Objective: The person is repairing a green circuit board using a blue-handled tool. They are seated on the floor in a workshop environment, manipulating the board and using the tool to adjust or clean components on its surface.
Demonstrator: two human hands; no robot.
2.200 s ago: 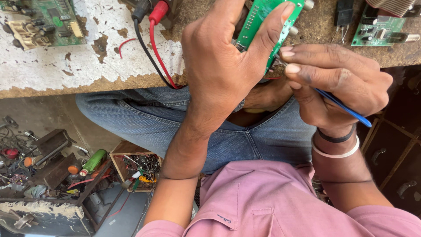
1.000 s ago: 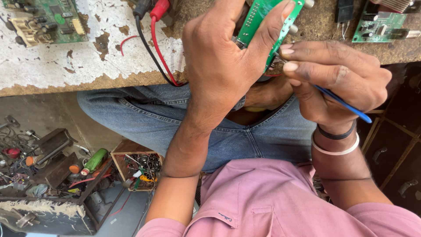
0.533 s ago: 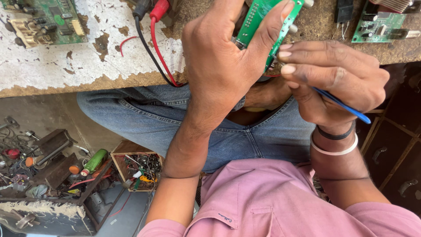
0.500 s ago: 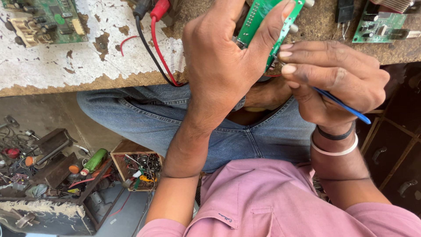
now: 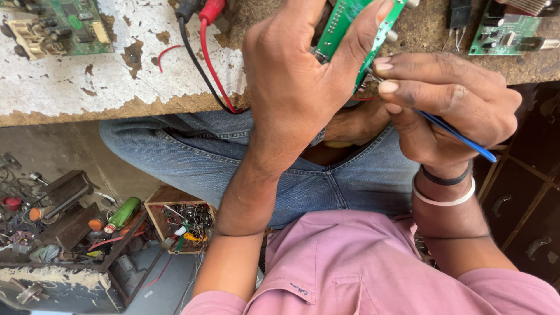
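Above a worn workbench (image 5: 87,87) with peeling white paint, the left hand (image 5: 297,87) grips a green circuit board (image 5: 344,20), fingers wrapped around it. Beside it, the right hand (image 5: 449,111) pinches a thin blue tool (image 5: 461,137) against the board's edge.

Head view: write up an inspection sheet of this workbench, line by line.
Surface: worn bench top with white paint flaking off.
Job's things: green circuit board gripped in left hand; thin blue-handled tool in right hand, its tip at the board's edge.
Clutter: two more green boards, far left and far right.
Grippers: both hands closed on their items.
Cables: red and black leads run over the bench edge.
Surroundings: floor-level box of wires and parts; dark drawers at right.
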